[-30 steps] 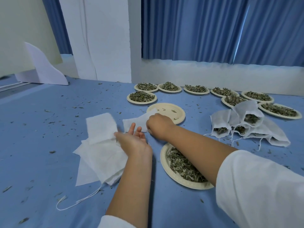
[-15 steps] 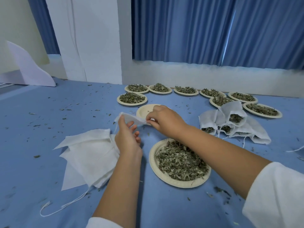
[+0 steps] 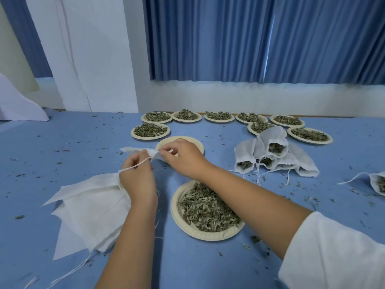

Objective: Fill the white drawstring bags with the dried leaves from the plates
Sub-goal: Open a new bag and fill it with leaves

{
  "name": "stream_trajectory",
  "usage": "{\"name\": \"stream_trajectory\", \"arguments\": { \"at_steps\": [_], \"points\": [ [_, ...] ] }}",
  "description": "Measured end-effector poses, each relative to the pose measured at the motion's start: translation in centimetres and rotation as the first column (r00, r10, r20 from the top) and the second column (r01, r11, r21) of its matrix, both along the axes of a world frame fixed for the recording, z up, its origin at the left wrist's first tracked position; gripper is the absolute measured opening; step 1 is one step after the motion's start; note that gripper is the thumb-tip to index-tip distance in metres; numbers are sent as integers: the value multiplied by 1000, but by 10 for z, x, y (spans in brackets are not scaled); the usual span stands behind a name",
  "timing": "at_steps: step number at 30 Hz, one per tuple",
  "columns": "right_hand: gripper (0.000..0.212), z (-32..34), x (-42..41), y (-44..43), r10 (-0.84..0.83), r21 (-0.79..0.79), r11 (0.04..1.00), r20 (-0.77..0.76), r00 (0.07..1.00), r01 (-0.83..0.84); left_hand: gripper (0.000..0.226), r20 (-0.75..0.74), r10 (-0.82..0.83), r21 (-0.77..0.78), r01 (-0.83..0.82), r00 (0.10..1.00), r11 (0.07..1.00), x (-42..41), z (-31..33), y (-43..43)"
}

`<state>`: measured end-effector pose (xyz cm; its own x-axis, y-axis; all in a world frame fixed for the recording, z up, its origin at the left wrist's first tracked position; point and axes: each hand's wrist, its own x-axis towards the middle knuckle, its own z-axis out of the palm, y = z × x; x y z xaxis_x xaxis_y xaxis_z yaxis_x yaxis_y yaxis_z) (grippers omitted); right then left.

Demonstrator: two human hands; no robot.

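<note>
Left hand grip pinching drawstring bag and its cord; right hand grip pinching bag's right edge. Leaf-filled plate near, on worktop.

L hand, R hand fwd, curled, both prob. pinching bag.

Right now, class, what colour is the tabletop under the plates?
Blue; the tabletop shows best in the head view.

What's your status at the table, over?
Left hand and right hand both pinch one empty bag. Nearest plate of leaves full. Stack of spare bags beside left wrist, nothing blocking.
</note>
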<state>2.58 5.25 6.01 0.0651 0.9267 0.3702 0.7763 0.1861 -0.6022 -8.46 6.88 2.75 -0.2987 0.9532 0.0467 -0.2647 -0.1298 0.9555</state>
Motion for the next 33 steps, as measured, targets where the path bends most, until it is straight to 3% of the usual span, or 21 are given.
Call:
{"name": "stream_trajectory", "arguments": {
  "at_steps": [1, 3, 6, 9, 12, 15, 24, 27, 30, 33],
  "points": [
    [22, 3, -4, -1, 26, -21, 999, -217, 976, -32, 18, -66, -9, 101, 15, 998, 995, 2, 1, -1],
    [21, 10, -9, -4, 69, -71, 989, -544, 836, -128, 15, -171, -66, 260, 110, 983, 959, 5, 6, -4],
    [27, 16, -9, -7, 37, -96, 986, -672, 739, -138, 14, -327, -97, 361, 219, 940, 907, 8, 10, -3],
    [32, 18, -5, -10, -29, -132, 985, -774, 632, -115, 19, -423, -142, 359, 310, 895, 880, 8, 12, 2],
    [32, 16, 2, -18, -71, -184, 973, -807, 586, -137, 20, -501, -176, 322, 371, 847, 871, 5, 10, 4],
    [24, 13, 4, -25, -103, -203, 973, -803, 587, -107, 16, -481, -180, 309, 358, 858, 881, 5, 9, 1],
    [21, 0, 10, -36, -71, -104, 994, -833, 548, -29, 10, -455, -334, 259, 481, 825, 837, 5, 10, -7],
    [21, -5, 12, -35, -67, -99, 994, -863, 501, -38, 10, -449, -261, 262, 405, 855, 876, 8, 10, -8],
    [15, -8, 13, -36, -69, -74, 997, -853, 517, 11, 11, -420, -165, 287, 303, 892, 909, 8, 8, -11],
    [12, -11, 12, -37, -84, -77, 996, -852, 516, 34, 16, -484, -154, 244, 302, 862, 921, 10, 4, -13]
  ]
}}
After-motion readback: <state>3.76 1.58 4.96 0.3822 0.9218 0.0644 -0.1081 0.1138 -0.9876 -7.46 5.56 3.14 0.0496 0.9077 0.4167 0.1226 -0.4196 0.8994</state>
